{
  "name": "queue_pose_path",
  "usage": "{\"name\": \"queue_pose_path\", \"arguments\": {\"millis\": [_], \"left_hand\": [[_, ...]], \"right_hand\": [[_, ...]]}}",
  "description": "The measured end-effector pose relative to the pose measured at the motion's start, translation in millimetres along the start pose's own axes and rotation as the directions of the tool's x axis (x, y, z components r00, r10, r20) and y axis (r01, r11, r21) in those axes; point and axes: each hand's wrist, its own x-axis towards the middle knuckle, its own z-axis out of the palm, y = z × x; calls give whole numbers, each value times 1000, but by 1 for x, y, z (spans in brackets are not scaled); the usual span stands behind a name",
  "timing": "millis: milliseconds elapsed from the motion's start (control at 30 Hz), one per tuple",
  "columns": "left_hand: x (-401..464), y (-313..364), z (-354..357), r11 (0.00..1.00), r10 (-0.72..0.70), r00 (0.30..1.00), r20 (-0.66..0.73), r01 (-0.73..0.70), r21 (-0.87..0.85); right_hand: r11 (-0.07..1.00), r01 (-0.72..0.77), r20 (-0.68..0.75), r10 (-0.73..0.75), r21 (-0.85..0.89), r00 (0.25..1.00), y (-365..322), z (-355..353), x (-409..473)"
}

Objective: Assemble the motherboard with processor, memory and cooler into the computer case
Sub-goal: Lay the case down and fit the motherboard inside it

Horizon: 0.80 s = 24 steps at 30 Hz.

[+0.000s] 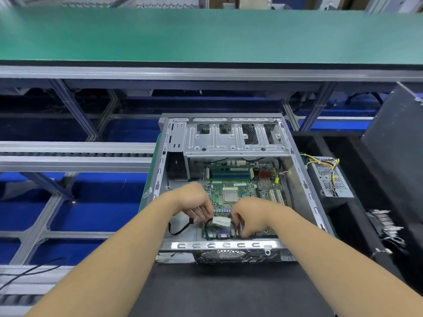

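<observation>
An open grey computer case [306, 186] lies on the bench with a green motherboard [242, 191] inside it. The processor [230, 195] sits bare in its socket, and memory sticks [230, 174] are slotted at the board's far edge. Both hands are curled over the board's near edge. My left hand [194, 202] pinches a black cable [180, 231] that loops to the left. My right hand [249, 216] grips the other side of a white connector [221, 221] held between the two hands. No cooler is visible.
A grey power supply [329, 179] with yellow and black wires lies right of the case. A dark case panel [393, 143] leans at far right, with a bunch of cable ties [384, 223] below it. A green conveyor belt [206, 35] runs behind; roller rails [75, 154] lie left.
</observation>
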Motion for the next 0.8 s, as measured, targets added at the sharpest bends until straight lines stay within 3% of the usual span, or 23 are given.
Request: {"name": "queue_pose_path", "arguments": {"millis": [100, 167, 233, 367, 500, 600, 667, 800], "left_hand": [[14, -1, 1, 995, 72, 971, -229, -53, 88], [22, -2, 5, 970, 168, 896, -412, -76, 229], [28, 0, 11, 943, 231, 854, -467, -78, 325], [35, -4, 20, 895, 328, 879, -346, -172, 411], [36, -2, 32, 871, 411, 894, -177, -328, 365], [40, -1, 35, 858, 406, 907, -115, -335, 389], [42, 0, 35, 860, 392, 915, -93, -329, 391], [43, 3, 37, 952, 305, 945, -119, -297, 79]], "right_hand": [[998, 9, 28, -8, -61, 1000, -2, 3, 5], [998, 23, 18, -22, -54, 1000, -1, 4, 7], [999, 32, 8, -32, -20, 999, 2, 5, 6], [996, 30, -16, -29, 81, 999, 4, 7, 9], [982, 30, -59, -19, 187, 998, -1, 6, 15], [936, 42, -229, 42, 349, 972, 1, 4, 16], [882, 28, -233, 94, 470, 968, 4, 4, 15], [841, 14, -162, 88, 541, 983, 8, 3, 15]]}}
